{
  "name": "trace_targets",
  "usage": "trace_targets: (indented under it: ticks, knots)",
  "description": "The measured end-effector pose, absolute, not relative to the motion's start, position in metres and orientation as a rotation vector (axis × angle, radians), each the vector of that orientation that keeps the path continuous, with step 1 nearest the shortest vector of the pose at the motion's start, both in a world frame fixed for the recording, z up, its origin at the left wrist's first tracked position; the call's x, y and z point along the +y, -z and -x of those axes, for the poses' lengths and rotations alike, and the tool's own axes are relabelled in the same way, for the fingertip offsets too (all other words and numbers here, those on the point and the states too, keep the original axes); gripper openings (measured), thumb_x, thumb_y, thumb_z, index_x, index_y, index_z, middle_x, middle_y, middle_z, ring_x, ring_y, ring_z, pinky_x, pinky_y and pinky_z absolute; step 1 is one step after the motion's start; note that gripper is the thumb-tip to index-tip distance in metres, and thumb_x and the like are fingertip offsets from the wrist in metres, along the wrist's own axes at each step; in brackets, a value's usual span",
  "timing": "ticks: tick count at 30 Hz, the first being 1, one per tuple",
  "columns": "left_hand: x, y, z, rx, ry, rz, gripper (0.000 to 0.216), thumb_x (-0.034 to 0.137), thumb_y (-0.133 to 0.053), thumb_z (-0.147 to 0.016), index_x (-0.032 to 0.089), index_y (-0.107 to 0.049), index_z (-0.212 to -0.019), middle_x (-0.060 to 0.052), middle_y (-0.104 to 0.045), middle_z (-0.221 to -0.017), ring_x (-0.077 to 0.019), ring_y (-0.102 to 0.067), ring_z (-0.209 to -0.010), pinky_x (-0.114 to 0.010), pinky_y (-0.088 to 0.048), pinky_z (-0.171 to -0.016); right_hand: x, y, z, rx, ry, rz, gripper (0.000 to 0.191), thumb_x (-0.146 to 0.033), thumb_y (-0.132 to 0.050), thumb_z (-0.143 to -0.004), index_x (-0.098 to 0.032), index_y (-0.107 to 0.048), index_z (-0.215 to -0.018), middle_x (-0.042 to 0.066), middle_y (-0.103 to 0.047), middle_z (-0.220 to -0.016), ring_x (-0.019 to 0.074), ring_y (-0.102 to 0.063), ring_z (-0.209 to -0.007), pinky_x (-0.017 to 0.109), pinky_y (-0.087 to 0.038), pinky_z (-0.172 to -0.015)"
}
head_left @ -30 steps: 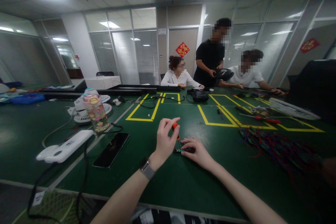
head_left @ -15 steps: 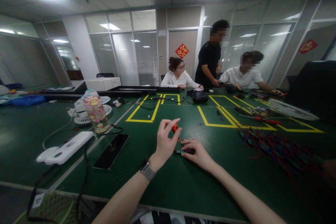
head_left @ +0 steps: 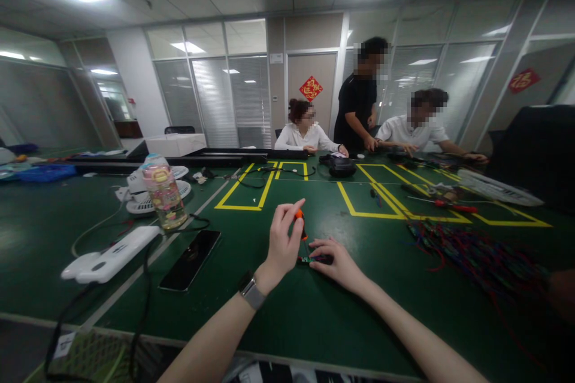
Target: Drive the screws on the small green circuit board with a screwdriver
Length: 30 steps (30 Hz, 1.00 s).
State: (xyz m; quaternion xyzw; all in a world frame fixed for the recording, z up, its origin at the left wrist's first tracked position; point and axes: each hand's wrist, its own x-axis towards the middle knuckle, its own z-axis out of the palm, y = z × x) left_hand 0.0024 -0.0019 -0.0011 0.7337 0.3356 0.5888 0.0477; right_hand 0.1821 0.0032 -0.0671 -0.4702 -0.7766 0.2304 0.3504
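My left hand (head_left: pixel 281 245), with a watch on its wrist, is closed around an orange-handled screwdriver (head_left: pixel 300 216) held upright, tip down. The tip meets a small dark part with a green board (head_left: pixel 311 260) lying on the green table (head_left: pixel 287 311). My right hand (head_left: pixel 338 261) lies over that part, its fingers pressed on it and holding it against the table.
A black phone (head_left: pixel 190 258) and a white power strip (head_left: pixel 108 256) with black cables lie to the left, near a drink bottle (head_left: pixel 163 192). A pile of coloured wires (head_left: pixel 467 251) sits at right. Three people work at the far side by yellow tape squares (head_left: pixel 377 197).
My hands stay in place; the left fingers shift slightly on the screwdriver handle. The standing person across the table has lowered a dark object down to the table.
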Motion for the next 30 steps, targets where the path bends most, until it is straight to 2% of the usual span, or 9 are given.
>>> trace_targets:
  ticks: [3,11,17,20,25,30]
  knots:
    - [-0.0031,0.0007,-0.0032,1.018,-1.775,-2.236,0.038,0.017,-0.038,-0.100,0.020,-0.050,-0.135,-0.007,-0.059,-0.104,-0.0175,-0.058,-0.094,-0.031,-0.049,-0.083,0.0027,0.0668,-0.1826,-2.018,-0.593,1.214,0.013,-0.029,-0.074,-0.073,-0.024,-0.077,-0.085,0.009,-0.071,-0.117,0.0279,-0.060,-0.117,0.060,-0.017,-0.115]
    - [-0.0004,0.0022,-0.0034,1.061,-1.874,-2.251,0.022,0.025,-0.057,-0.093,0.022,-0.064,-0.113,-0.003,-0.054,-0.090,-0.0165,-0.056,-0.084,-0.029,-0.049,-0.076,0.0023,0.0666,-0.1831,-2.020,-0.588,1.214,0.014,-0.029,-0.075,-0.072,-0.025,-0.077,-0.085,0.010,-0.070,-0.117,0.0274,-0.060,-0.117,0.061,-0.017,-0.115]
    - [-0.0025,0.0019,-0.0027,0.999,-1.784,-2.241,0.037,0.017,-0.038,-0.100,0.022,-0.051,-0.134,-0.007,-0.059,-0.106,-0.0174,-0.058,-0.097,-0.031,-0.048,-0.085,0.0036,0.0663,-0.1824,-2.029,-0.596,1.220,0.012,-0.028,-0.074,-0.073,-0.025,-0.077,-0.084,0.009,-0.071,-0.117,0.0279,-0.060,-0.117,0.061,-0.016,-0.115]
    - [0.0002,0.0026,-0.0034,1.003,-1.809,-2.243,0.033,0.019,-0.045,-0.098,0.021,-0.054,-0.130,-0.006,-0.061,-0.103,-0.0177,-0.058,-0.096,-0.031,-0.048,-0.085,0.0029,0.0654,-0.1817,-2.023,-0.599,1.231,0.012,-0.028,-0.075,-0.072,-0.024,-0.077,-0.084,0.009,-0.071,-0.117,0.0282,-0.061,-0.117,0.060,-0.016,-0.115]
    - [0.0008,0.0012,-0.0034,1.028,-1.848,-2.274,0.019,0.024,-0.055,-0.094,0.022,-0.064,-0.110,-0.004,-0.058,-0.091,-0.0177,-0.057,-0.087,-0.030,-0.049,-0.078,0.0013,0.0636,-0.1812,-2.003,-0.601,1.242,0.012,-0.028,-0.075,-0.072,-0.023,-0.077,-0.083,0.009,-0.071,-0.116,0.0283,-0.062,-0.115,0.060,-0.017,-0.115]
    - [-0.0032,-0.0015,-0.0030,0.980,-1.764,-2.273,0.028,0.020,-0.042,-0.099,0.021,-0.059,-0.121,-0.007,-0.061,-0.103,-0.0189,-0.059,-0.097,-0.032,-0.049,-0.085,0.0013,0.0624,-0.1812,-1.983,-0.619,1.251,0.010,-0.028,-0.075,-0.071,-0.023,-0.078,-0.080,0.009,-0.072,-0.113,0.0288,-0.063,-0.113,0.060,-0.019,-0.115]
